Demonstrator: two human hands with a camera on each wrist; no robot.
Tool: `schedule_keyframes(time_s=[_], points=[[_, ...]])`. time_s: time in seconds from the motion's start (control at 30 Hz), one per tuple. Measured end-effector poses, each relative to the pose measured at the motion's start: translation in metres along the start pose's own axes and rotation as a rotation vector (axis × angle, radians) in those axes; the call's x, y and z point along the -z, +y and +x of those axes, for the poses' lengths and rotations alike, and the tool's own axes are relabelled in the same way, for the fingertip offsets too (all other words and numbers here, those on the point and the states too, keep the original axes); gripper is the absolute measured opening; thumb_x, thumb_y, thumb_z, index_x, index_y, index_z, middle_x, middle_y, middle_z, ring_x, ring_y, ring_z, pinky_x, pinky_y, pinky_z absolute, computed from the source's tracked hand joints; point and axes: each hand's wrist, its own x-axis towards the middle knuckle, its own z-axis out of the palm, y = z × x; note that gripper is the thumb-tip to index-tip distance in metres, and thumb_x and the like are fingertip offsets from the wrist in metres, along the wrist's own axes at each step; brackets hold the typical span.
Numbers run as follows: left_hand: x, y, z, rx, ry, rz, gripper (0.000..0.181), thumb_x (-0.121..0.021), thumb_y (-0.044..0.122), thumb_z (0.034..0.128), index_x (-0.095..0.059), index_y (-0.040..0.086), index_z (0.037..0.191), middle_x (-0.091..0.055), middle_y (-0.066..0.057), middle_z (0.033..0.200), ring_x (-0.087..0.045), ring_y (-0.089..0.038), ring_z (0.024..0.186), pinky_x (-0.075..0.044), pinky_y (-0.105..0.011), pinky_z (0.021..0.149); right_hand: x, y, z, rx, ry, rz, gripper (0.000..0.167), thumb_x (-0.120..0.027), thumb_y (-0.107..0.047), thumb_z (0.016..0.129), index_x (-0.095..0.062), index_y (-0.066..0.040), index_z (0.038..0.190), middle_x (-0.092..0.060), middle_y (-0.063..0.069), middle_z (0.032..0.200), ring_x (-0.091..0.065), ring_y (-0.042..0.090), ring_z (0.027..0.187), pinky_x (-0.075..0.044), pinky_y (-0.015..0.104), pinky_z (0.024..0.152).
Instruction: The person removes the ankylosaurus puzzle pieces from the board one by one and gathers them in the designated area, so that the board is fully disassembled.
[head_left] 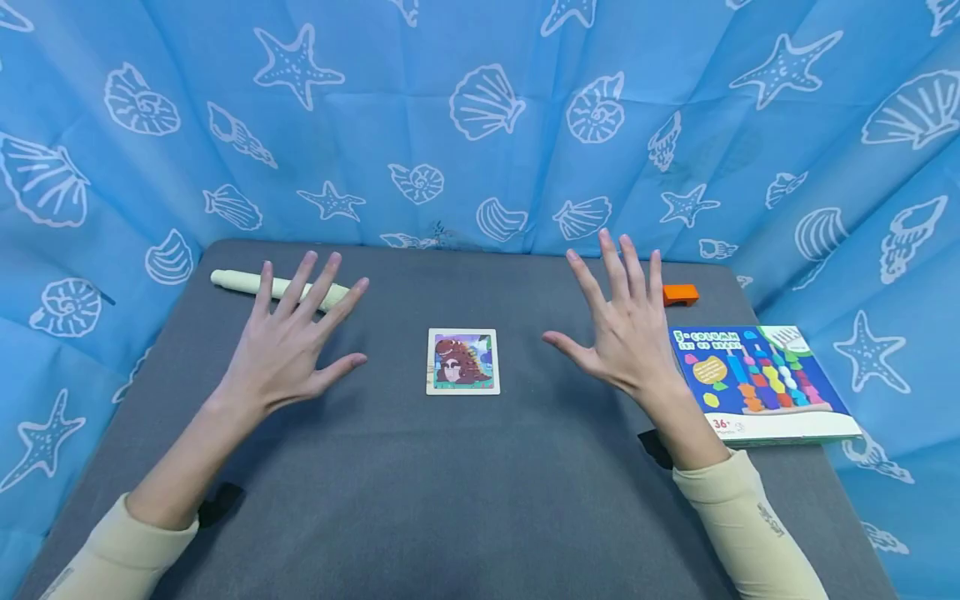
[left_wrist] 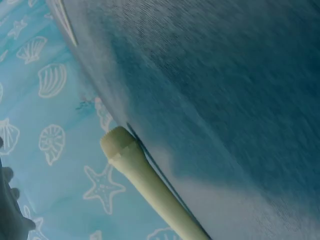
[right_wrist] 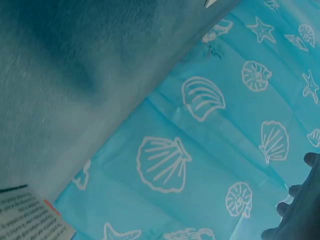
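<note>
My left hand (head_left: 288,350) hovers over the left side of the grey table, fingers spread, holding nothing. Behind its fingers lies a pale green tube (head_left: 243,282), which also shows in the left wrist view (left_wrist: 150,185). On the right, my right hand (head_left: 630,337) is raised with fingers spread and holds nothing. Between the hands a small square picture puzzle (head_left: 463,362) with a dinosaur in a pale frame lies flat. Neither hand touches it. Part of each hand appears at the edge of its wrist view, the left (left_wrist: 11,210) and the right (right_wrist: 300,210).
A colourful boxed bead set (head_left: 757,383) lies at the table's right edge, beside my right wrist. Behind it sits an orange block (head_left: 681,294), partly hidden by my right hand. A blue curtain (head_left: 420,92) with shells and starfish hangs around the grey table (head_left: 450,500).
</note>
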Motion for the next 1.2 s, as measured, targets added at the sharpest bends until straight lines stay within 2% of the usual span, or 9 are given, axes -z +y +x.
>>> schedule_keyframes(time_s=[0.1, 0.2, 0.33, 0.43, 0.6, 0.73, 0.83, 0.93, 1.2], points=[[0.0, 0.005, 0.002, 0.011, -0.024, -0.011, 0.099, -0.013, 0.089, 0.1001, -0.037, 0.024, 0.171, -0.026, -0.014, 0.182, -0.025, -0.04, 0.169, -0.016, -0.077, 0.131, -0.005, -0.005, 0.002, 0.004, -0.023, 0.026, 0.102, -0.031, -0.092, 0.095, -0.029, -0.026, 0.173, -0.022, 0.02, 0.181, -0.025, 0.048, 0.165, -0.012, 0.074, 0.134], [-0.002, 0.011, 0.005, 0.021, -0.053, -0.022, 0.091, -0.035, 0.083, 0.1027, -0.047, 0.018, 0.165, -0.037, -0.015, 0.177, -0.037, -0.041, 0.163, -0.027, -0.075, 0.129, -0.011, -0.011, 0.004, 0.017, -0.048, 0.085, 0.096, -0.053, -0.078, 0.097, -0.033, -0.021, 0.171, -0.029, 0.02, 0.178, -0.034, 0.047, 0.161, -0.027, 0.072, 0.13], [-0.008, 0.024, 0.007, 0.035, -0.094, -0.058, 0.075, -0.069, 0.06, 0.099, -0.059, 0.014, 0.157, -0.05, -0.016, 0.169, -0.051, -0.038, 0.154, -0.036, -0.073, 0.125, -0.021, -0.021, 0.009, 0.021, -0.093, 0.234, 0.086, -0.077, -0.048, 0.095, -0.043, -0.012, 0.164, -0.047, 0.02, 0.167, -0.051, 0.042, 0.149, -0.048, 0.066, 0.116], [-0.013, 0.036, 0.009, 0.051, -0.151, -0.108, 0.065, -0.074, 0.049, 0.0998, -0.063, 0.012, 0.153, -0.055, -0.016, 0.164, -0.056, -0.038, 0.149, -0.039, -0.073, 0.123, -0.03, -0.032, 0.014, -0.008, -0.174, 0.385, 0.074, -0.081, -0.036, 0.097, -0.05, -0.009, 0.158, -0.06, 0.017, 0.155, -0.061, 0.036, 0.137, -0.055, 0.059, 0.107], [-0.018, 0.054, 0.014, 0.078, -0.346, -0.244, 0.063, -0.07, 0.046, 0.1048, -0.058, 0.013, 0.158, -0.052, -0.016, 0.167, -0.054, -0.04, 0.151, -0.04, -0.071, 0.123, -0.048, -0.049, 0.027, -0.077, -0.341, 0.651, 0.049, -0.078, -0.023, 0.101, -0.061, -0.005, 0.144, -0.074, 0.016, 0.129, -0.074, 0.032, 0.117, -0.061, 0.054, 0.102], [-0.021, 0.066, 0.018, 0.082, -0.543, -0.355, 0.068, -0.065, 0.047, 0.1078, -0.048, 0.013, 0.165, -0.043, -0.018, 0.173, -0.045, -0.043, 0.158, -0.036, -0.071, 0.126, -0.066, -0.06, 0.038, -0.083, -0.454, 0.779, 0.035, -0.074, -0.017, 0.104, -0.067, -0.001, 0.133, -0.077, 0.015, 0.114, -0.076, 0.029, 0.106, -0.063, 0.05, 0.098], [-0.022, 0.074, 0.022, 0.081, -0.66, -0.422, 0.072, -0.063, 0.046, 0.1091, -0.041, 0.013, 0.169, -0.034, -0.019, 0.177, -0.038, -0.044, 0.162, -0.031, -0.072, 0.128, -0.081, -0.065, 0.045, -0.08, -0.538, 0.806, 0.032, -0.072, -0.015, 0.105, -0.069, 0.002, 0.131, -0.077, 0.013, 0.111, -0.075, 0.026, 0.105, -0.064, 0.045, 0.095], [-0.023, 0.08, 0.024, 0.08, -0.734, -0.473, 0.072, -0.061, 0.045, 0.1102, -0.036, 0.015, 0.171, -0.028, -0.018, 0.18, -0.032, -0.045, 0.165, -0.028, -0.074, 0.128, -0.094, -0.071, 0.052, -0.071, -0.62, 0.799, 0.032, -0.071, -0.014, 0.105, -0.069, 0.001, 0.133, -0.077, 0.012, 0.112, -0.075, 0.023, 0.105, -0.063, 0.039, 0.093], [-0.028, 0.094, 0.03, 0.124, -0.818, -0.466, 0.072, -0.06, 0.046, 0.111, -0.03, 0.026, 0.173, -0.018, -0.01, 0.184, -0.023, -0.045, 0.168, -0.022, -0.082, 0.126, -0.11, -0.086, 0.072, -0.068, -0.755, 0.693, 0.034, -0.077, -0.027, 0.103, -0.073, -0.002, 0.127, -0.076, 0.008, 0.102, -0.068, 0.016, 0.086, -0.056, 0.028, 0.081]])
